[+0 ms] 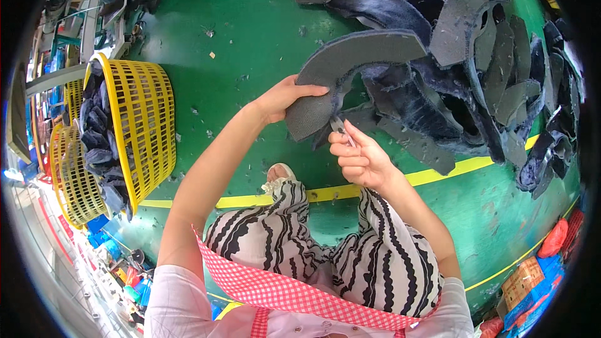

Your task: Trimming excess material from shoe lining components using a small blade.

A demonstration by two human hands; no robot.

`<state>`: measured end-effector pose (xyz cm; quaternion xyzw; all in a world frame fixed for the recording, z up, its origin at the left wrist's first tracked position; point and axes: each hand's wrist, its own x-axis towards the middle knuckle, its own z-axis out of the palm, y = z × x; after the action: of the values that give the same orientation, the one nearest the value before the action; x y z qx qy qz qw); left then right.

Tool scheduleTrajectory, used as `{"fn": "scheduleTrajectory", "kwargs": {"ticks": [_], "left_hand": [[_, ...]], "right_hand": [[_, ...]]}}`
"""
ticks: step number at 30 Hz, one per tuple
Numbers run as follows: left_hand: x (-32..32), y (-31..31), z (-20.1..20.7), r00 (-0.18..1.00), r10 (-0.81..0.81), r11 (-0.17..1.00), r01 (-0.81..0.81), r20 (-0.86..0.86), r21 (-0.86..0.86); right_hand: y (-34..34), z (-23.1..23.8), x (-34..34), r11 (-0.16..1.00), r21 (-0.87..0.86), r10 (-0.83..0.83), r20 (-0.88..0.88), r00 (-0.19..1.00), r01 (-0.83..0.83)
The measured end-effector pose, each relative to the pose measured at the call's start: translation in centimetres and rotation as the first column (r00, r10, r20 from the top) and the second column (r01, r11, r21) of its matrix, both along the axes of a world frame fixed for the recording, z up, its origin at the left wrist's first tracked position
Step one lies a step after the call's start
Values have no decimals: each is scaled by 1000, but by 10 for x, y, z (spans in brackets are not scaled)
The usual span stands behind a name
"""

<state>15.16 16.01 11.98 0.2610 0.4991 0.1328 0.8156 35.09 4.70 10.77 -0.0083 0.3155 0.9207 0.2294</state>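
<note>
My left hand (287, 99) grips the left end of a curved grey fabric piece (363, 50) with dark blue fuzzy edging, its thumb lying on top. Between the thumb and curled fingers of my right hand (362, 155) is a small metal tool that looks like thread snips (341, 128). Its tip is at the inner edge of the curved piece, close to the blue fuzz. Whether the blades touch the fabric I cannot tell. Beyond both hands lies a heap of similar grey and dark blue pieces (466, 25), which the held piece partly overlaps.
A yellow plastic basket (147, 119) filled with dark blue pieces stands at the left, beside a second yellow basket (72, 178). Yellow lines (325, 194) cross the green floor (206, 19), which is littered with scraps. A cardboard box (523, 281) and blue bags sit at the lower right.
</note>
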Motion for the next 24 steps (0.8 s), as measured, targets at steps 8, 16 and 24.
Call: {"fn": "scheduleTrajectory", "kwargs": {"ticks": [8, 16, 24], "left_hand": [[-9, 18, 29, 998, -22, 1000, 23, -57, 11], [20, 41, -20, 960, -275, 811, 202, 54, 549], [39, -36, -70, 353, -202, 334, 902, -913, 275]], "right_hand": [[-2, -1, 6, 1000, 8, -20, 201, 979, 19], [28, 31, 62, 666, 231, -741, 320, -591, -710], [108, -25, 192, 598, -226, -774, 84, -627, -769]]}}
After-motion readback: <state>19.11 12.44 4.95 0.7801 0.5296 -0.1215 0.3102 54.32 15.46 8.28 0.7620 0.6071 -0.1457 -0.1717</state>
